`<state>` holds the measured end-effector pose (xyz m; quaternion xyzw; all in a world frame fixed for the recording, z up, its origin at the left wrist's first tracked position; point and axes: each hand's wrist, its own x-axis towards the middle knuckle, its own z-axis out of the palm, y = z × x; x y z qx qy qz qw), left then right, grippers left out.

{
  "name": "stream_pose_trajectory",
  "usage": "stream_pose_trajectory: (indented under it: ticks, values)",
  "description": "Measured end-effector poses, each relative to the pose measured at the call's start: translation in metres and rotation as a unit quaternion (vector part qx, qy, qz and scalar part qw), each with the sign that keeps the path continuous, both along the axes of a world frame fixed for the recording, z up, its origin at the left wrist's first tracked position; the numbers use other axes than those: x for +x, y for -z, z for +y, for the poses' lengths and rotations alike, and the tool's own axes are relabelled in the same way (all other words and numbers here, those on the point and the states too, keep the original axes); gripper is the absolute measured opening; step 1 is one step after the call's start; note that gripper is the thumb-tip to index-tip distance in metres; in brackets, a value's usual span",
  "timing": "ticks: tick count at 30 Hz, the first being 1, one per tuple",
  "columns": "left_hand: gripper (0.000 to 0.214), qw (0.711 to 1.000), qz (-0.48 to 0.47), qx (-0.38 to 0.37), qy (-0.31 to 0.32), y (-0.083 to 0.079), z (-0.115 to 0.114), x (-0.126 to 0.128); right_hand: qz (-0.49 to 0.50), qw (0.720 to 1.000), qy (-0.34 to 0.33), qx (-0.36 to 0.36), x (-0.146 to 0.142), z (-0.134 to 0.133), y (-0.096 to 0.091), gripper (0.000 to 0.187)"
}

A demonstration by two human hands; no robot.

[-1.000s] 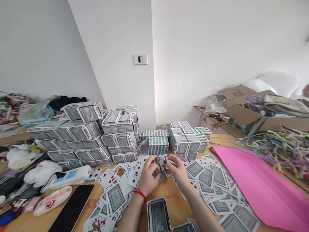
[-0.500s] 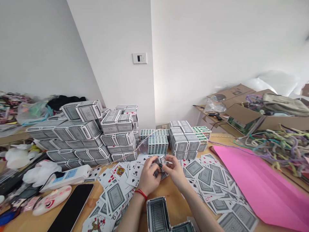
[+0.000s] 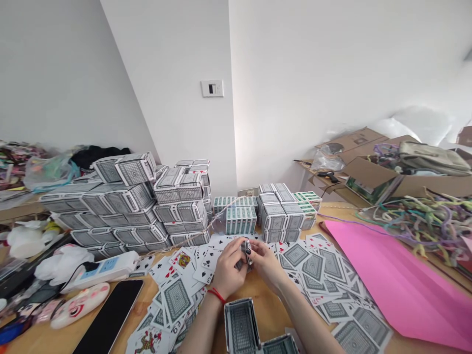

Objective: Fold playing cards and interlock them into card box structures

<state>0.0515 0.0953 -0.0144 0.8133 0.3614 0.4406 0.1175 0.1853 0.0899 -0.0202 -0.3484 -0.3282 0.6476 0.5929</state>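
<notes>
Both of my hands meet over the middle of the table around a small folded playing card (image 3: 248, 247). My left hand (image 3: 230, 268) has its fingers curled round the card's left side. From the other side my right hand (image 3: 267, 265) pinches it with thumb and fingers. Most of the card is hidden by the fingers. Between my forearms stands an open box made of folded cards (image 3: 242, 325), joined to a second one at its lower right. Loose playing cards lie on the left (image 3: 177, 297) and on the right (image 3: 313, 270) of my hands.
Stacks of card-built boxes (image 3: 127, 199) rise at the back left, with a smaller stack (image 3: 282, 216) at the back right. A phone (image 3: 110, 314) and power strip (image 3: 105, 270) lie left. Pink paper (image 3: 398, 285) and tangled cords (image 3: 424, 221) occupy the right.
The card between my fingers has turned to stand more upright and narrow. My right hand's fingers have drawn in closer to it. The other things stay in place.
</notes>
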Motion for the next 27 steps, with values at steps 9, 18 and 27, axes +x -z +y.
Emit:
stream_pose_trajectory:
  ticks: [9, 18, 27]
  values:
    - [0.020, 1.000, 0.000, 0.002, 0.012, -0.003, -0.004, 0.003, 0.074, 0.996, -0.017, -0.039, -0.004, -0.011, -0.012, 0.038]
    - [0.016, 0.996, -0.056, -0.063, 0.018, -0.005, -0.004, 0.004, -0.026, 0.997, 0.071, -0.017, 0.000, -0.005, -0.010, 0.045]
    - [0.032, 0.737, -0.382, -0.533, 0.163, -0.003, 0.006, -0.006, -0.257, 0.948, 0.122, 0.143, 0.007, -0.006, -0.006, 0.068]
